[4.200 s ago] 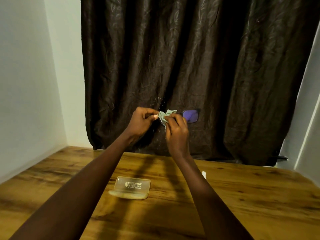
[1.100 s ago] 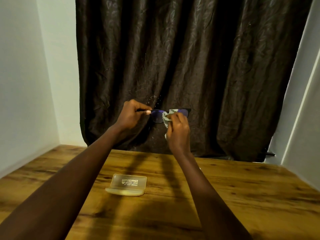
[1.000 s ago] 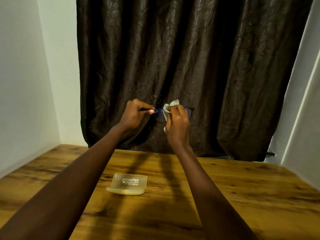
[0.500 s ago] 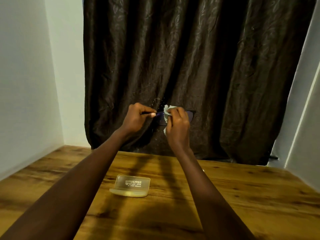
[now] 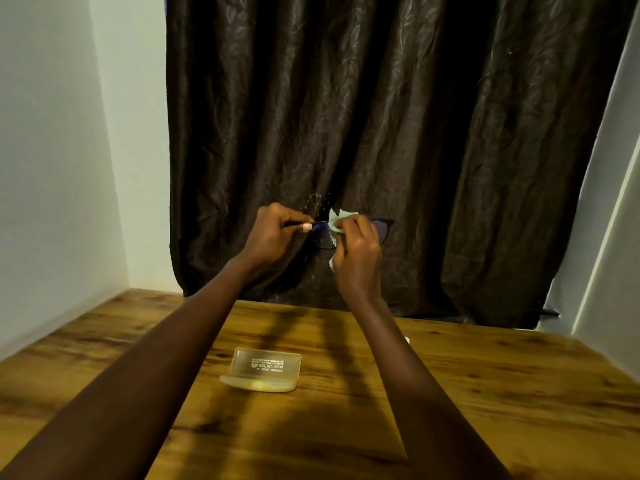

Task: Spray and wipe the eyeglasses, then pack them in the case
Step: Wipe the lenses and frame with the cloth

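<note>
head view: the eyeglasses (image 5: 349, 233) are held up in the air in front of a dark curtain (image 5: 381, 133), well above the desk (image 5: 485, 393). their long axis runs left to right, roughly level, with the lenses facing the person. the left hand (image 5: 273, 237) is curled shut, thumb and forefinger pinching the left temple arm just outside the frame's left corner. the right hand (image 5: 358, 256) is closed round a pale green cleaning cloth (image 5: 337, 221), pressing it onto the left lens, close to the bridge; the right lens and the frame's right corner stick out past its knuckles, uncovered. a corner of the cloth also hangs out below the hand.

the case (image 5: 263, 372), a yellowish translucent shell with print on the lid, lies on the desk directly below and toward the person, a little left of the glasses. it looks shut, though i cannot be sure from here. it lies nearer under the left forearm than the right, its long side parallel to the glasses' long axis. judging by this, wiping is in hand and packing is not begun; the glasses would have to come down and toward the person, temples folded first.

the desk around the case is bare wood, with open room on every side. a small white thing (image 5: 407, 340) peeks out beside the right forearm; too hidden to name. a wall closes the left, the curtain the far edge.
</note>
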